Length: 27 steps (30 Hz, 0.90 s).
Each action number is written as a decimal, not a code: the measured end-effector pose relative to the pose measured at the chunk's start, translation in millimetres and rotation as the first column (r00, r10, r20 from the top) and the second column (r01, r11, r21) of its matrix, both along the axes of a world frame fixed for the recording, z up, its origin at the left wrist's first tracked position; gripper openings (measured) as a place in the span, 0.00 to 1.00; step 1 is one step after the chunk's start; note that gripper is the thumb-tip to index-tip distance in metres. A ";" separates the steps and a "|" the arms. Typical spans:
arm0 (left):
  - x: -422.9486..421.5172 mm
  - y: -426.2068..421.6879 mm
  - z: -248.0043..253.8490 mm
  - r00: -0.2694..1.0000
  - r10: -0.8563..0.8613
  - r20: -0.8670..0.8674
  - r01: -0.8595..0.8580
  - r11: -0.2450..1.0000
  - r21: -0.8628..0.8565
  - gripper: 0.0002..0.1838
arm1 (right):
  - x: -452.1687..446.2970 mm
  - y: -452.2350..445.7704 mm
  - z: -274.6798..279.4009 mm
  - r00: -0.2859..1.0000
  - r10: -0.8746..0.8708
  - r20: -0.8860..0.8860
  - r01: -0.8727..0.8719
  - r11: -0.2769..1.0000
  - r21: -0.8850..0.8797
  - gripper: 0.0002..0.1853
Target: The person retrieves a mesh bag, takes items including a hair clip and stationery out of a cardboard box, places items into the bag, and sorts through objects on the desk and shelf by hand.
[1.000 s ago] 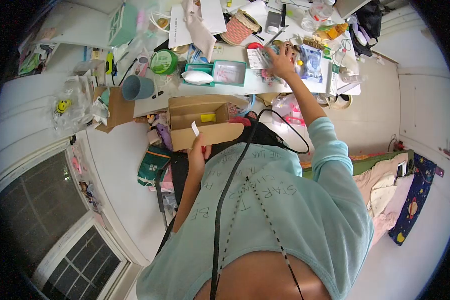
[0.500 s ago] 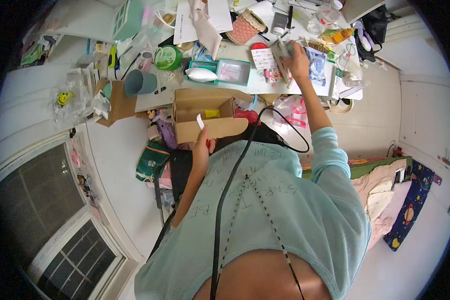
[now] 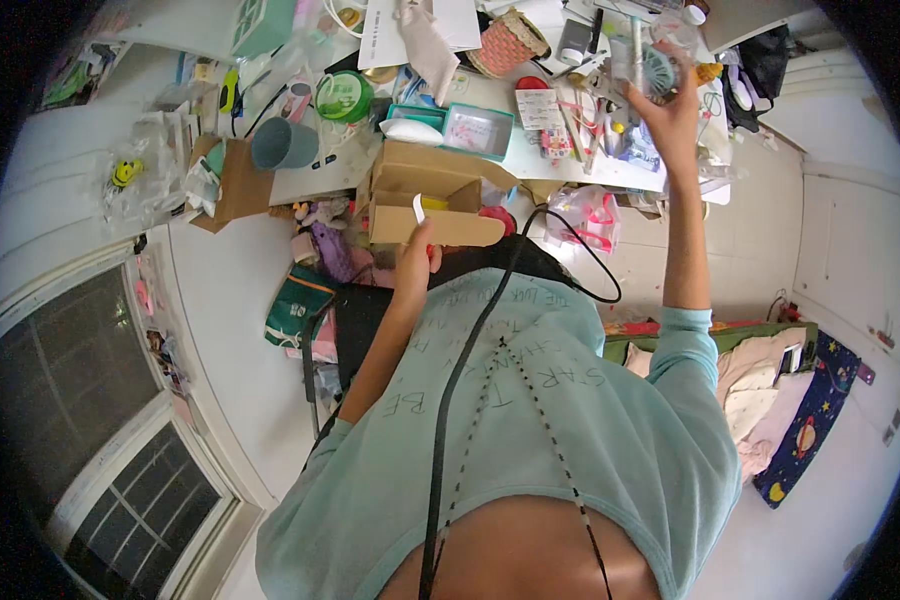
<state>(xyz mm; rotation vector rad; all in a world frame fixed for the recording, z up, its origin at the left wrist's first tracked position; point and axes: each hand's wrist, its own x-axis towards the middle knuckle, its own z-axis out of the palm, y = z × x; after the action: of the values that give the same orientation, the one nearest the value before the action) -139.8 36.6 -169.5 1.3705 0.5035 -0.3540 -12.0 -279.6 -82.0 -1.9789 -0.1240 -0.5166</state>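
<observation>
Here, right hand: fingers spread wide, held a clear plastic pack at the worktop's far right. Left hand: closed narrow on a white strip, at the cardboard box's near flap. Handling: a light, even grip probably suited such thin plastic.

We've got a crowded white tabletop: grey cup, green tub, open teal box, pink basket!

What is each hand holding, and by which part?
Left hand: the cardboard box, by its near side. Right hand: apparently a clear plastic item, by its near edge.
</observation>
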 end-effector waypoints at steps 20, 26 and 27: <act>7.1 -10.8 58.3 0.987 -0.151 0.051 0.154 0.985 -0.079 0.15 | -49.9 144.4 16.4 0.793 0.604 -0.084 -0.591 0.795 0.137 0.28; 4.3 -5.8 48.0 0.971 -0.226 0.078 0.233 0.969 -0.086 0.16 | -35.0 157.4 1.6 0.714 0.692 -0.106 -0.696 0.685 -0.215 0.29; 4.5 -4.7 46.0 0.970 -0.229 0.083 0.235 0.969 -0.075 0.16 | -33.2 157.0 1.6 0.726 0.680 -0.105 -0.680 0.687 -0.254 0.28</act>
<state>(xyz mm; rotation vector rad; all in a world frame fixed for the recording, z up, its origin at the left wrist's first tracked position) -135.3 31.8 -123.5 1.3579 0.2634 -0.5081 -45.1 -122.7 -80.4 -2.0123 -0.9485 0.0063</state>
